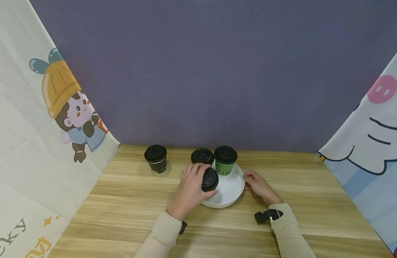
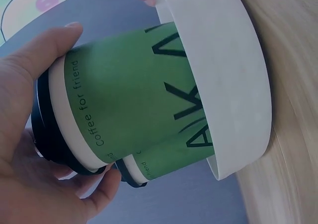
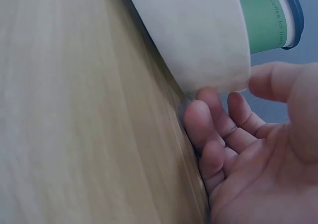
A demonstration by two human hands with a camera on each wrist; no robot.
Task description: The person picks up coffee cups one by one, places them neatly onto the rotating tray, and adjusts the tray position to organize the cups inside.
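Observation:
My left hand (image 1: 192,187) holds a paper coffee cup (image 1: 210,180) by its black lid, thumb on one side and fingers round the other. In the left wrist view this green cup (image 2: 124,95) stands within the wall of a round white tray (image 2: 226,75); its base is hidden. Another green cup (image 1: 224,169) with a black lid stands in the tray, and a third black-lidded cup (image 1: 202,156) is partly hidden behind my left hand. At the tray's right edge my right hand (image 1: 259,187) pinches the rim between thumb and curled fingers.
A black cup (image 1: 158,166) with a black lid stands apart on the wooden table (image 1: 121,215), left of the tray. A dark backdrop (image 1: 217,71) rises behind the table's far edge. Printed cloths (image 1: 20,125) hang on both sides.

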